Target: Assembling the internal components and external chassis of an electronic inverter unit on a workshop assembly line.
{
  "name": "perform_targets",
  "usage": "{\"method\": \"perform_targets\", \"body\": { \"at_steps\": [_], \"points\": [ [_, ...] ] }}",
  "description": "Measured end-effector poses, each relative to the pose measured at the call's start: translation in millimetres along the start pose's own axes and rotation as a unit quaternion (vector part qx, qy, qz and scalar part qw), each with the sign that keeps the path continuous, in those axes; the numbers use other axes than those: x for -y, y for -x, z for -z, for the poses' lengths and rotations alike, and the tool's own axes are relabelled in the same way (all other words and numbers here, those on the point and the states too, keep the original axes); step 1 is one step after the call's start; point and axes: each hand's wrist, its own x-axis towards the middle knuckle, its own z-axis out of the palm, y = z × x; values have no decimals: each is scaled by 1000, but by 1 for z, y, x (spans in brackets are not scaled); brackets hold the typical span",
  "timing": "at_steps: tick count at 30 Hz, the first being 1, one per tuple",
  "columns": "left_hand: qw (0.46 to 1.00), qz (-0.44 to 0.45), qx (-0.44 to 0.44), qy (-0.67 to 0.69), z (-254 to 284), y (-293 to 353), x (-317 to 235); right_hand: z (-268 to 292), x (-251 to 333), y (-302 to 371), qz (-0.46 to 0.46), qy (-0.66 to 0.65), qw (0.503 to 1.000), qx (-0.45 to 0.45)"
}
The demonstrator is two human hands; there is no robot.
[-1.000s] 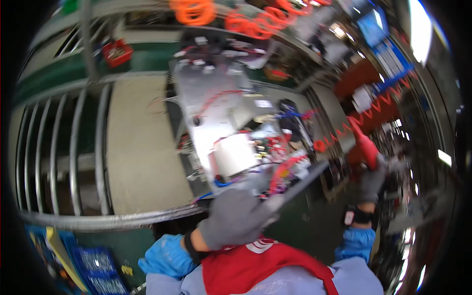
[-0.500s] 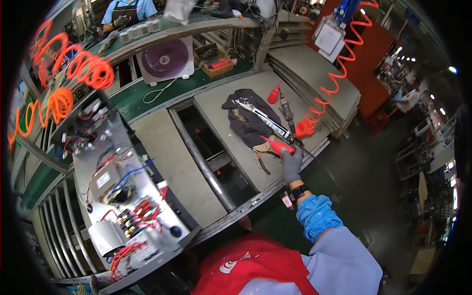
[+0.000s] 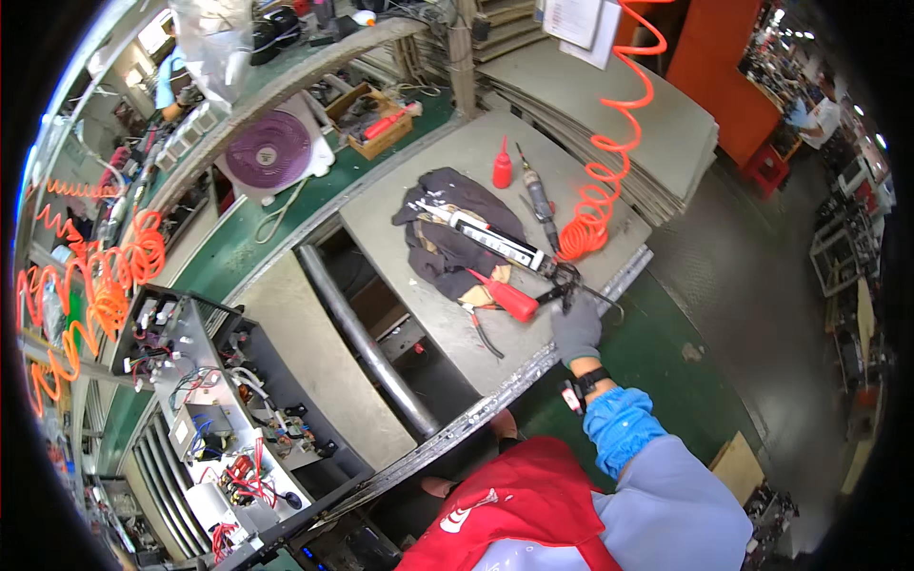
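Observation:
My right hand [image 3: 577,331], in a grey glove, is at the back end of a caulking gun [image 3: 497,240], its fingers closed about the dark handle and partly hidden there. The gun holds a white and black cartridge and lies across a crumpled dark cloth [image 3: 457,214]. Just left of the hand, a red squeeze bottle [image 3: 512,298] rests on its side with its nozzle toward the cloth. Pliers [image 3: 486,335] with dark handles lie nearer the bench edge. My left hand does not show.
An open metal chassis [image 3: 238,419] with wiring stands at left, beside a steel roller [image 3: 367,338] and a gap. A power screwdriver [image 3: 540,202] on an orange coiled hose [image 3: 592,214] and an upright red bottle [image 3: 502,167] are beyond the gun. A purple fan [image 3: 268,150] sits behind.
My right hand has let go of the red squeeze bottle, which now lies by the cloth, and has moved to the caulking gun's handle. The view has swung to the right.

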Motion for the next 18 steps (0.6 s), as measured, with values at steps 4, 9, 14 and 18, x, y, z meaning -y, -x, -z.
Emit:
{"method": "perform_targets", "body": {
  "at_steps": [4, 9, 14, 18],
  "points": [
    [999, 34, -13, 24, 16, -17, 23, -15, -14, -5, -19, -62, 992, 110],
    [991, 103, 7, 79, 38, -43, 64, -28, -23, -17, -122, -122, 975, 141],
    [986, 131, 66, 84, 49, -51, 90, -22, -44, -54, -292, -467, 795, 253],
    [988, 115, 86, 50, 54, -50, 96, -8, -42, -75, -414, -793, 359, 266]
  ]
}}
